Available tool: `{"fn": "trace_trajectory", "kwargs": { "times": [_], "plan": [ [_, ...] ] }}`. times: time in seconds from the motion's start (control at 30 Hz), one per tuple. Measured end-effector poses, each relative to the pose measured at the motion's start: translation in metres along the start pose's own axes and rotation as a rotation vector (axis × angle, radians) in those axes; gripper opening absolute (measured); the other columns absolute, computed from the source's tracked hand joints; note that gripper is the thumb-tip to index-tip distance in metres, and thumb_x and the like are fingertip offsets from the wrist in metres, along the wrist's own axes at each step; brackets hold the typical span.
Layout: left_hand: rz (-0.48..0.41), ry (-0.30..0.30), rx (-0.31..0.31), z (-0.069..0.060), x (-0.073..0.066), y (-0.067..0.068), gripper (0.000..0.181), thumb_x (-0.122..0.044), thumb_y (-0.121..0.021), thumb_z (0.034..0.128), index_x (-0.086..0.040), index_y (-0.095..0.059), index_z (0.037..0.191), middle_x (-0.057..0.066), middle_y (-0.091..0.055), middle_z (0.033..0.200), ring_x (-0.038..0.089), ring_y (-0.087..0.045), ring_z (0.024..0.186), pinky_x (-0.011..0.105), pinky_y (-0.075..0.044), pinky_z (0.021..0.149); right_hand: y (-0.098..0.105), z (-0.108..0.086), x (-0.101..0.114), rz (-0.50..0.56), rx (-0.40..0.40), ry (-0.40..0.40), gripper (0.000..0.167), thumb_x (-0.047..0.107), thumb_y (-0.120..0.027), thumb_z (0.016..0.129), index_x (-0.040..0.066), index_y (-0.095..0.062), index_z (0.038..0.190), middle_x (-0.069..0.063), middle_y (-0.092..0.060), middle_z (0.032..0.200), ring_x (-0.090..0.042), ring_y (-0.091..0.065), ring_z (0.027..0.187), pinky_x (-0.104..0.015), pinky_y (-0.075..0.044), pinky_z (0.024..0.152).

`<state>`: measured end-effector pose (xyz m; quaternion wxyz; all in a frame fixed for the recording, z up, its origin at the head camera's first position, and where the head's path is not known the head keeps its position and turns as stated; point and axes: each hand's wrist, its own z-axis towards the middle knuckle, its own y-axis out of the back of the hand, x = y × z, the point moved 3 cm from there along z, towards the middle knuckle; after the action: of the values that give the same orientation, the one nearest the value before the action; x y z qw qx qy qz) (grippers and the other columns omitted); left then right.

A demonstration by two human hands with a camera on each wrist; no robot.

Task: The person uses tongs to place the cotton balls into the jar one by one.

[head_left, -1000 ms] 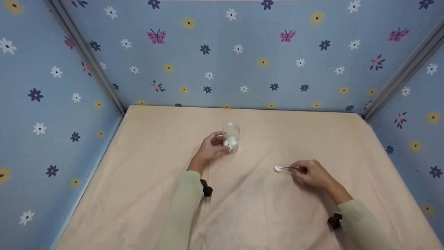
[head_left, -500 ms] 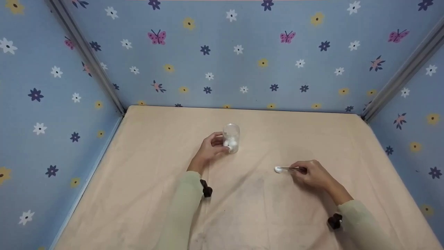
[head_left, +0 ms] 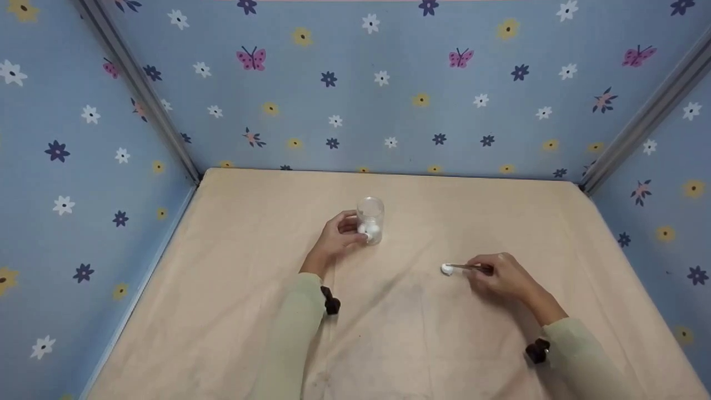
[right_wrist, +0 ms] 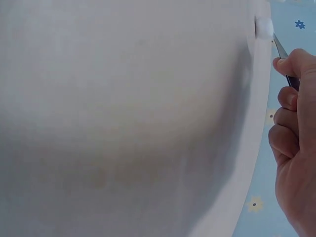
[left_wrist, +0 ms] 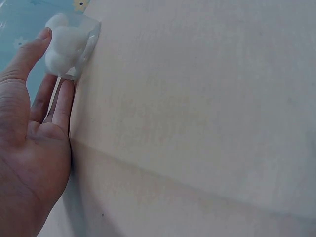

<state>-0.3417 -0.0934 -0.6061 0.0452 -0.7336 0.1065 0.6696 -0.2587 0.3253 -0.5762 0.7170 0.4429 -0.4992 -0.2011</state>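
A clear plastic jar [head_left: 370, 206] stands upright on the cloth, with several white cotton balls [head_left: 371, 229] in its lower part. My left hand [head_left: 335, 239] holds it from the left side, thumb in front; the left wrist view shows the thumb against the jar wall [left_wrist: 91, 42]. To the right, my right hand [head_left: 502, 276] grips a pair of metal tweezers [head_left: 464, 267] that points left. At the tweezers' tips is a single cotton ball [head_left: 446, 269]. The right wrist view shows that cotton ball [right_wrist: 264, 28] at the tips; whether it touches the cloth I cannot tell.
A peach cloth [head_left: 266, 222] with creases covers the table. Blue flowered panels [head_left: 377, 94] close off the back and both sides, with grey posts [head_left: 147, 100] at the corners. A dark wrist camera [head_left: 331, 304] sits at the left cuff, another camera [head_left: 537, 351] at the right.
My right hand and the tweezers have shifted slightly up in the head view, and the cotton ball at the tips has moved a little to the right. My left hand and the jar have stayed put.
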Motion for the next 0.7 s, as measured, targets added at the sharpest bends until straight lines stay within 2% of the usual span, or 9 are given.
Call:
{"fn": "trace_trajectory", "kwargs": {
  "times": [0.23,0.4,0.7],
  "plan": [
    [0.022,-0.006,-0.006,0.001,0.0,0.0,0.066,0.0,-0.083,0.0994,-0.008,-0.058,0.16,0.022,-0.065,0.159,0.04,-0.063,0.151,0.051,-0.052,0.131,0.005,0.003,0.0,-0.013,-0.026,0.033,0.012,0.009,-0.083,0.1,0.009,-0.087,0.111,-0.002,-0.081,0.09,-0.002,-0.053,0.073,-0.02,-0.045,0.067],
    [0.016,-0.006,-0.007,0.001,-0.001,0.0,0.064,0.001,-0.083,0.0991,-0.008,-0.058,0.158,0.022,-0.065,0.159,0.04,-0.063,0.151,0.051,-0.052,0.13,0.014,0.009,0.002,-0.013,-0.075,0.081,0.016,0.001,-0.08,0.097,0.006,-0.087,0.11,-0.007,-0.084,0.092,0.0,-0.052,0.072,-0.02,-0.046,0.066],
    [0.021,-0.004,0.001,0.002,0.001,0.0,0.067,-0.001,-0.082,0.1,-0.007,-0.056,0.161,0.022,-0.062,0.161,0.04,-0.061,0.153,0.051,-0.05,0.132,0.032,0.019,0.01,-0.019,-0.185,0.232,0.018,-0.007,-0.079,0.093,0.003,-0.086,0.106,-0.006,-0.077,0.076,0.007,-0.041,0.063,-0.021,-0.038,0.056]
  ]
}}
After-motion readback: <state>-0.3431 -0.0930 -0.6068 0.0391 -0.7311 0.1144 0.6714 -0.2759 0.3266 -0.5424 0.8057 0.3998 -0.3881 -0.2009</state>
